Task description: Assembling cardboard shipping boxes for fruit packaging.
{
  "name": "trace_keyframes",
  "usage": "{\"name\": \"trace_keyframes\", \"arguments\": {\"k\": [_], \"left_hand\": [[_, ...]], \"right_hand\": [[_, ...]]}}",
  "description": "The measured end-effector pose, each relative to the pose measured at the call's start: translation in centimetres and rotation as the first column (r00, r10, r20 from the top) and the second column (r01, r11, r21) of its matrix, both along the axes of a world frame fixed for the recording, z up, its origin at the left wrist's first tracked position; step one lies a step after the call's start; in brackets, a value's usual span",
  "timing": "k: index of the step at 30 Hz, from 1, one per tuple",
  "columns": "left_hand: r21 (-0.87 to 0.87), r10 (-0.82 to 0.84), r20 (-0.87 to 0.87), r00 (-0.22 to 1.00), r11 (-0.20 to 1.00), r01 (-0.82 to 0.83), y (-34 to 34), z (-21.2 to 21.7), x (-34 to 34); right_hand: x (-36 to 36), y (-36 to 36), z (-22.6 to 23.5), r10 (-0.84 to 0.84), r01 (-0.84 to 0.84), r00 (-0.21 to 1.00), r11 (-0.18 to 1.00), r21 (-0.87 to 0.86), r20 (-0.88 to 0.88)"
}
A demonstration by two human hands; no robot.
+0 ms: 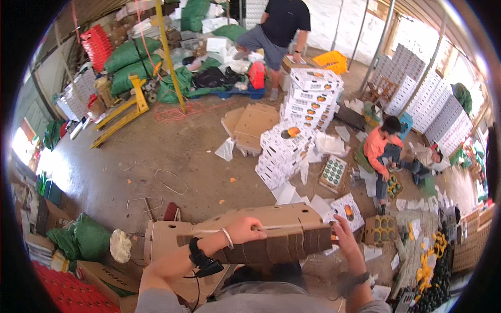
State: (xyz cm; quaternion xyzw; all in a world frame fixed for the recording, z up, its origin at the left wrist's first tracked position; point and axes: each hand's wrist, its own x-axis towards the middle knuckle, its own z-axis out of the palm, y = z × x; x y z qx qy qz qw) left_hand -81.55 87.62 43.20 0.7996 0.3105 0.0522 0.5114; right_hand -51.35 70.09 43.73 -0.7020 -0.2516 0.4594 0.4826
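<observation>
In front of me is a brown cardboard bundle (271,246) with a light top and a darker, ridged near side. A thin white strip (292,226) runs across its top. My left hand (244,230) is closed on the left end of this strip, above the cardboard. At the bundle's right end, my right hand (343,236) has its fingers curled near the strip's other end; what lies in them is too small to tell. A black device (206,263) with a cable is strapped to my left wrist.
More flat cardboard (166,237) lies under and left of the bundle. Stacked white printed cartons (284,146) stand ahead, with a standing person (284,23) behind. A person in orange (381,148) sits at the right near fruit trays (332,172). A yellow pallet jack (125,112) stands far left.
</observation>
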Motion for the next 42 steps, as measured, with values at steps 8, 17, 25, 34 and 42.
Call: {"name": "trace_keyframes", "arguments": {"k": [8,17,25,34,42], "left_hand": [[0.012,-0.546,-0.235,0.804,0.825,0.564,0.5,-6.4,9.6],[-0.135,-0.674,-0.3,0.675,0.73,0.669,0.3,-17.5,11.9],[-0.351,-0.542,-0.43,0.722,0.837,0.42,-0.5,-20.8,10.8],[-0.152,-0.545,-0.519,0.659,0.817,0.557,3.4,-20.6,13.9],[0.468,-0.046,-0.233,0.971,0.87,0.153,7.2,-19.1,12.9]], "right_hand": [[-5.7,-8.9,-10.1,-0.095,0.096,0.995,0.995,-0.024,0.014],[-5.4,-10.0,-20.4,0.188,-0.169,0.982,0.934,-0.314,0.03],[-3.1,-4.4,-22.2,0.633,-0.533,0.774,0.665,-0.523,0.015],[-6.9,2.8,-23.9,0.455,-0.402,0.711,0.889,-0.222,0.536],[-8.0,6.9,-26.7,0.087,0.035,0.919,0.954,-0.298,0.386]]}}
